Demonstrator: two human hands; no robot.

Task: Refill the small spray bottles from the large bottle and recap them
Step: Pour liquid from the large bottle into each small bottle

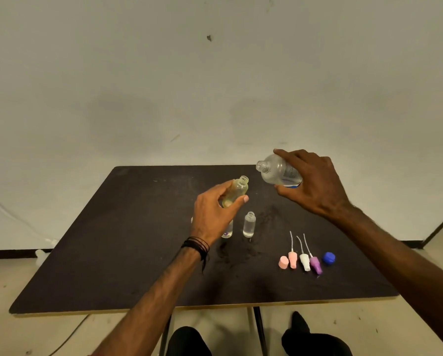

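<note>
Left hand [212, 211] grips a small clear uncapped spray bottle [237, 190], tilted above the dark table [112, 240]; right hand [315, 181] wraps its fingers round the large clear plastic bottle [275, 170], tipped, mouth toward the small one, mouths apart; its label is too blurred to read; another clear small bottle [249, 224] stands upright below; a blue cap [328, 258] lies at right.

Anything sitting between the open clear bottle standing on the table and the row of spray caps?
Nothing. In the head view, the stretch of table between the standing clear bottle and the spray caps is bare dark surface.
</note>
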